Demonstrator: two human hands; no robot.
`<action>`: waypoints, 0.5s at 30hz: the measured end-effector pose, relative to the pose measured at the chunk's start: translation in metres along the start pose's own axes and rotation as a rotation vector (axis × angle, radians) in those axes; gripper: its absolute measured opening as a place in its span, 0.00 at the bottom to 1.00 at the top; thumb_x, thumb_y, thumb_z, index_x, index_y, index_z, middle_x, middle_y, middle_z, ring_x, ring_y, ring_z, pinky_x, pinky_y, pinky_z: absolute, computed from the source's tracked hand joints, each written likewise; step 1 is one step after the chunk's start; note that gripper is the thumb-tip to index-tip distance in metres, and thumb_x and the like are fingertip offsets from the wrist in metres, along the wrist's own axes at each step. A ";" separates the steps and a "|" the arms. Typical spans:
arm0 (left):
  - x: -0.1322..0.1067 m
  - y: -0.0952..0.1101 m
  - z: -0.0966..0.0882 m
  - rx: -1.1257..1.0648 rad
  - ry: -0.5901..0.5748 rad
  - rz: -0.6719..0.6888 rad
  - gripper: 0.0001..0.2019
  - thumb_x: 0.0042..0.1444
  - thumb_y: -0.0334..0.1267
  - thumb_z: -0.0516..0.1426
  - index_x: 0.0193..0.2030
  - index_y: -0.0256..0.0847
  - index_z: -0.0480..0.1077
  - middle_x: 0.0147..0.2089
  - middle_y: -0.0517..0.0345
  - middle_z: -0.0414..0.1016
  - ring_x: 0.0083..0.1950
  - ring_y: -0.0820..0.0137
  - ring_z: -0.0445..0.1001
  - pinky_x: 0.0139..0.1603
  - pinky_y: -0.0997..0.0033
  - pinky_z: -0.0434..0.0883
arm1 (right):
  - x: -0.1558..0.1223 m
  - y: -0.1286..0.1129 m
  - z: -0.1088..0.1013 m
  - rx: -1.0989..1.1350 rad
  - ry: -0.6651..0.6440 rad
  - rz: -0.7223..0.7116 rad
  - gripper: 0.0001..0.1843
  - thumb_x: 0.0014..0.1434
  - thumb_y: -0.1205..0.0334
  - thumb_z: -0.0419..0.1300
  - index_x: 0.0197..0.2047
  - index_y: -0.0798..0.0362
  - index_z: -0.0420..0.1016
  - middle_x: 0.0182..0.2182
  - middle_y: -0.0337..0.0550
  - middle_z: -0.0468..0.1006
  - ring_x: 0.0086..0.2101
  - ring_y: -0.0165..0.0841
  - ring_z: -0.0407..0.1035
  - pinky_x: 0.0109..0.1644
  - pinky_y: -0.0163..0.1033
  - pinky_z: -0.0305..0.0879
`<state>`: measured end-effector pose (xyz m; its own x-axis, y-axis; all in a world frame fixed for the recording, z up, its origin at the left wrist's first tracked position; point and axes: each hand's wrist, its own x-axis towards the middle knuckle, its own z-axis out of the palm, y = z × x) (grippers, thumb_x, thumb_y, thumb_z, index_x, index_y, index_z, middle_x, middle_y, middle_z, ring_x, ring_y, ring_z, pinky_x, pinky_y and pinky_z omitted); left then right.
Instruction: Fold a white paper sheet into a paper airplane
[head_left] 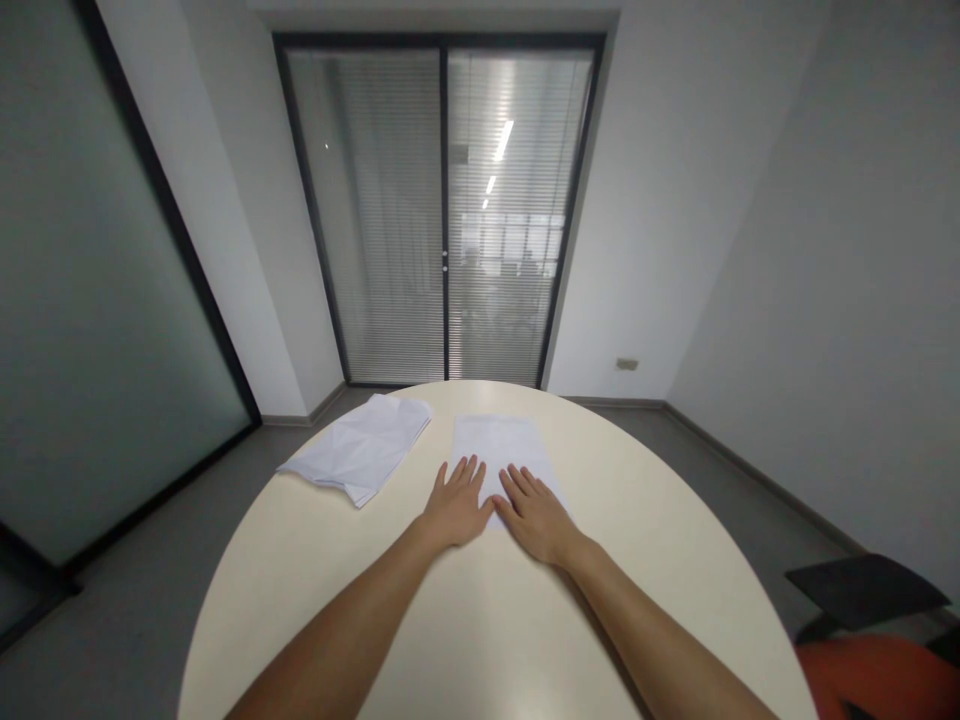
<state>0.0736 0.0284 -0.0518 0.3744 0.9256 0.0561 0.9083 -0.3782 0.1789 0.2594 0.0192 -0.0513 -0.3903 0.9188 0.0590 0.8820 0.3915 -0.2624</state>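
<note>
A white sheet of paper (499,435) lies flat on the round cream table (480,620), straight ahead of me. My left hand (459,505) rests palm down over its near left part, fingers spread. Over the near right part lies my right hand (534,515), also palm down with its fingers stretched out. The two thumbs come close together near the sheet's near edge, which my hands partly cover. To the left of my hands sits a loose stack of crumpled white sheets (364,445), apart from both hands.
The stack reaches the table's left edge. An orange and black chair (877,670) stands by the table at the lower right. Beyond the far edge are a glazed partition with blinds (442,210) and white walls; a frosted glass panel (97,300) is at left.
</note>
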 end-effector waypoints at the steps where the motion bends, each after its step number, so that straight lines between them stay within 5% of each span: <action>1: 0.000 -0.002 -0.001 0.000 0.000 -0.005 0.33 0.67 0.52 0.39 0.74 0.38 0.46 0.76 0.46 0.41 0.77 0.55 0.38 0.73 0.41 0.38 | 0.000 0.001 -0.001 -0.005 0.012 -0.007 0.40 0.69 0.38 0.35 0.73 0.57 0.51 0.72 0.51 0.47 0.70 0.46 0.40 0.71 0.53 0.41; 6: 0.001 -0.010 -0.005 0.001 -0.017 -0.059 0.33 0.68 0.53 0.37 0.74 0.38 0.45 0.77 0.46 0.40 0.77 0.54 0.39 0.72 0.38 0.36 | -0.001 0.010 -0.011 -0.008 0.026 -0.052 0.36 0.68 0.38 0.43 0.71 0.48 0.56 0.70 0.48 0.54 0.68 0.46 0.49 0.69 0.53 0.46; 15: -0.004 -0.007 -0.004 0.019 0.006 -0.093 0.35 0.67 0.54 0.37 0.74 0.35 0.45 0.76 0.44 0.39 0.77 0.55 0.38 0.72 0.40 0.36 | -0.001 0.011 -0.010 0.004 -0.054 0.013 0.43 0.65 0.32 0.39 0.74 0.48 0.47 0.73 0.45 0.41 0.71 0.48 0.33 0.72 0.56 0.34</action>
<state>0.0652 0.0273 -0.0497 0.2875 0.9567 0.0459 0.9425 -0.2911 0.1644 0.2718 0.0230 -0.0445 -0.3928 0.9196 0.0039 0.8858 0.3795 -0.2670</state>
